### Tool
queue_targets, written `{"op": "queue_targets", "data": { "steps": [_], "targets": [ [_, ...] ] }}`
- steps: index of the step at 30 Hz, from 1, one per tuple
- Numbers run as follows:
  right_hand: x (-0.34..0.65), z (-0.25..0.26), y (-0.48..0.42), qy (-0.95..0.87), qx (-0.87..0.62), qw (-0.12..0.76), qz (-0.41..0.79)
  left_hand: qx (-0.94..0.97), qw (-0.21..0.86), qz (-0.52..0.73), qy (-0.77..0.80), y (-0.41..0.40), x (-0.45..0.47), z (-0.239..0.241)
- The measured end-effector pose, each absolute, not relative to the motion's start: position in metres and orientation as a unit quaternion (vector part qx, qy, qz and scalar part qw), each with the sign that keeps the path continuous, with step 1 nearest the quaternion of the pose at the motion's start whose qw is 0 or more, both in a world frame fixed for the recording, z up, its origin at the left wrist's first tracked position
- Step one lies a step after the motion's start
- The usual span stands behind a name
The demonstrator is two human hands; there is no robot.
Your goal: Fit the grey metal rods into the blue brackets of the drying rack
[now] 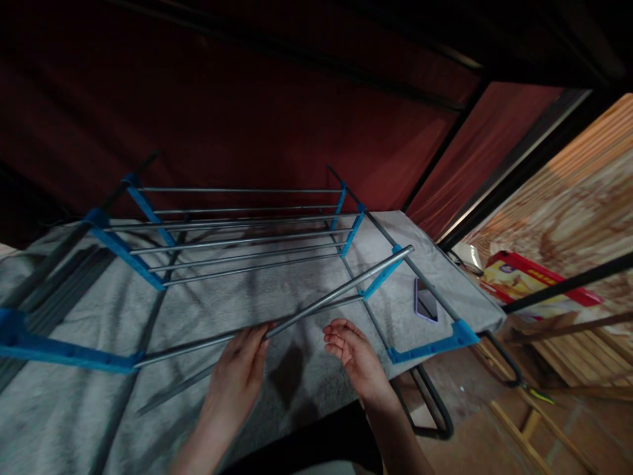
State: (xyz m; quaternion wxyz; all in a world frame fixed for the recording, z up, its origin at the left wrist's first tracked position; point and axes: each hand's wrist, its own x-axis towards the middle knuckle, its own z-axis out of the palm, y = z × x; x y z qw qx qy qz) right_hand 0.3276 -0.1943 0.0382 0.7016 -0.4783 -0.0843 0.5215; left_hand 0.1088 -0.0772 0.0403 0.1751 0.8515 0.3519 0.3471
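Observation:
My left hand (237, 363) is closed around a loose grey metal tube (341, 290). This tube slants from low left up to the right, its far end lying over a blue bracket (383, 280). Another rod (192, 346) crosses near my left fingers, running from the left blue bracket (69, 356) toward the right side. To the right, my right hand (356, 356) hovers apart from the tubes, empty, fingers loosely curled and apart. Around both hands is a rack frame of dark side poles (425, 284), blue plastic brackets and several grey rods (242, 244).
Under the rack lies a grey cloth-covered surface (277, 290). A phone (426, 300) rests on it at right. Dark tubes (64, 297) lie at left. Black looped tube ends (430, 409) stick out past the front edge. Beyond are a red-and-yellow box (529, 280) and wooden slats (583, 356).

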Motion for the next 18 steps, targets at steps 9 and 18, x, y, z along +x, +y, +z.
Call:
{"op": "queue_targets", "data": {
  "steps": [9, 18],
  "targets": [
    [0.352, 0.051, -0.191, -0.049, -0.480, 0.775, 0.409, 0.861, 0.192, 0.273, 0.384, -0.082, 0.105, -0.001],
    [0.383, 0.029, -0.187, -0.025, -0.448, 0.830, 0.331, 0.886, 0.201, 0.176, 0.379, -0.085, 0.101, -0.027]
  ]
}}
